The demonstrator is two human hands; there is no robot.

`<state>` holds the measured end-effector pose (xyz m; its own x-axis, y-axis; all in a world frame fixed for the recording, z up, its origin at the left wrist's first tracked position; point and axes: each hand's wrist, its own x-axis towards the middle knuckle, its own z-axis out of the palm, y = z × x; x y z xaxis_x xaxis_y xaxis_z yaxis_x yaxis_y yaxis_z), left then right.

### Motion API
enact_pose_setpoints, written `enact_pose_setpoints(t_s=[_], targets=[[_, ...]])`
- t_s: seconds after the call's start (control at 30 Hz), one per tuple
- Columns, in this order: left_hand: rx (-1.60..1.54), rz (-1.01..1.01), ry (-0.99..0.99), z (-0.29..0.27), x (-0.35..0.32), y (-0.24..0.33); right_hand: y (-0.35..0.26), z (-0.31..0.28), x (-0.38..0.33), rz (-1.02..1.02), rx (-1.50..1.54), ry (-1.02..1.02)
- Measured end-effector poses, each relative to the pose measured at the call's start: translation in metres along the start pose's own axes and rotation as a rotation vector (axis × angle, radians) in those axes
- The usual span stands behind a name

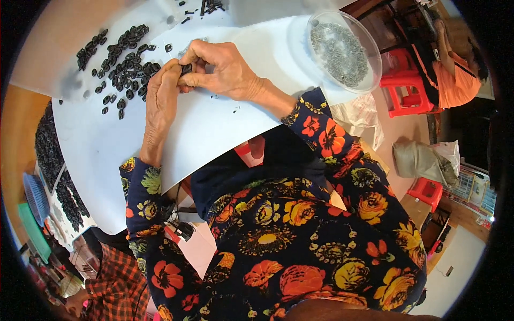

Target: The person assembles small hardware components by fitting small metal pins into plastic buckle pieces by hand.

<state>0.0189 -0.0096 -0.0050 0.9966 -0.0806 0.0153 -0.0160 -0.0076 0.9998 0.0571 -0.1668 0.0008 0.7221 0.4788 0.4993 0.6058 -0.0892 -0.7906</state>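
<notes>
Over the white table, my two hands meet with their fingertips pinched on one small black plastic part. My left hand is closed at its left side. From the right, my right hand curls its thumb and index finger against it; my fingers cover much of the part. Just left of my hands lies a loose heap of small black oval parts, some with holes. A few silvery metal bits lie partly hidden behind my right hand.
A round clear tub of small silvery metal pieces stands at the right. Dark pieces lie at the far edge. A larger black heap is at left. Red stools and a person in orange are at right; a checked sleeve shows lower left.
</notes>
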Motion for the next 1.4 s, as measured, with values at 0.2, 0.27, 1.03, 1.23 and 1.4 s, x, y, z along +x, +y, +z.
enact_pose_setpoints(t_s=[0.2,0.27,1.03,1.23,1.4], targets=[[0.066,-0.07,-0.019,0.007,-0.001,0.009,0.009,-0.002,-0.007,0.102,0.152,-0.002],[-0.106,-0.069,0.068,0.005,-0.004,0.007,0.007,0.0,-0.006,0.144,0.362,-0.001],[0.091,0.205,0.191,-0.005,-0.014,0.017,0.022,0.008,0.058,0.068,-0.596,-0.101],[0.12,0.169,0.192,-0.01,-0.015,0.014,0.02,0.015,0.086,0.196,-0.807,-0.392],[0.117,0.161,0.218,-0.01,-0.018,0.015,0.02,0.021,0.094,0.192,-0.807,-0.467]])
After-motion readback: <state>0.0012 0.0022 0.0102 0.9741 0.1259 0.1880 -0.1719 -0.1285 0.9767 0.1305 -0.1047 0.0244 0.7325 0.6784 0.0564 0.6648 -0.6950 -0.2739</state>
